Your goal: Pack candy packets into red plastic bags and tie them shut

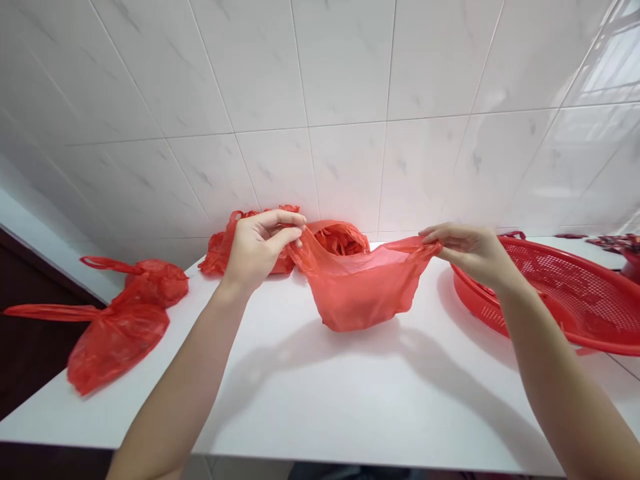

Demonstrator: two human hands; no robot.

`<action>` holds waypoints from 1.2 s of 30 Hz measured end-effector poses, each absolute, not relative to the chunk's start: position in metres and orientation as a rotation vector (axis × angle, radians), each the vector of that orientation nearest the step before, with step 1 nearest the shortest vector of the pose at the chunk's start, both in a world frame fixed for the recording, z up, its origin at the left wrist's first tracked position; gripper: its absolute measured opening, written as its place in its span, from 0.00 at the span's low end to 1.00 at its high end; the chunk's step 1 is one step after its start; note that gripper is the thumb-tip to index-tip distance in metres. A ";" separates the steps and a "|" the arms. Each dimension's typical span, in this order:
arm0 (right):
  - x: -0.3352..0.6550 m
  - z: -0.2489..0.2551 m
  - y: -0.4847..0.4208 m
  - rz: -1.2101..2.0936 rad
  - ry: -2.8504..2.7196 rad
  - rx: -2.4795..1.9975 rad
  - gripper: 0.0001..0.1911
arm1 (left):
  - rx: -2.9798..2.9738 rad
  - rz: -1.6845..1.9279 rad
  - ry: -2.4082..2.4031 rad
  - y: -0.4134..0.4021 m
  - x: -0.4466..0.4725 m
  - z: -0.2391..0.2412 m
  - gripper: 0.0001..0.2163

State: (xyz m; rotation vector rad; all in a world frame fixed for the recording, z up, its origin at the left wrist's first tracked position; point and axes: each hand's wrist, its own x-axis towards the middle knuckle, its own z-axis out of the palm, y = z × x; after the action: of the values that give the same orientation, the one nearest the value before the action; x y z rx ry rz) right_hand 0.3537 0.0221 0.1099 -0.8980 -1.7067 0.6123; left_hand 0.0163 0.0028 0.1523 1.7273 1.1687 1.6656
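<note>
Grip of L hand (254, 250) is closed on one upper corner of red plastic bag (365, 293), w/ thumb pressed against fingers; grip of R hand (475, 253) pinches the opposite corner in similar manner. So the bag is stretched btwn both hands, its mouth upward and its top edge sagging in the middle. It is located approx. at the centre of white counter (300, 420); whether its bottom touches the surface, I cannot tell.

Behind L hand, next to tiled wall (345, 67), lies crumpled red plastic (219, 253), and to the R of it, partly hidden by the held bag, folded red bundle (345, 235). On L side are two bulging bags, close together: front red bag (117, 343) and rear red bag (164, 283), their handles pointing to L. On R side, partly behind R arm (545, 353), is red basket (600, 300) w/ perforated wall; sth. red lies inside. Behind it is dark-red patterned item (615, 243), not clear enough to name.
</note>
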 end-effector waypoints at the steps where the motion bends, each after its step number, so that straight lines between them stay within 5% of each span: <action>1: 0.351 0.111 0.023 0.627 -1.695 -0.873 0.15 | 1.720 1.681 1.167 0.003 0.017 0.153 0.02; 10: 0.319 0.107 0.027 0.793 -1.696 -0.876 0.16 | 1.672 1.564 1.107 -0.001 0.035 0.142 0.06; 23: 0.275 0.140 0.027 0.651 -1.649 -0.523 0.03 | 1.951 1.413 1.024 -0.002 0.077 0.146 0.16; 32: 0.271 0.137 0.028 0.588 -1.664 -0.419 0.05 | 1.828 1.334 0.928 0.011 0.099 0.146 0.22; 36: 0.281 0.129 0.027 0.767 -1.734 -0.487 0.19 | 1.756 1.460 0.869 0.013 0.101 0.146 0.15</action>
State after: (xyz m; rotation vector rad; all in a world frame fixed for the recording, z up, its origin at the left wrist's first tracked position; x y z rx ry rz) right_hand 0.2805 0.0275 0.1286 -0.4867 -1.7344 0.7666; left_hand 0.1006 0.0135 0.1459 1.7560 0.8691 1.4599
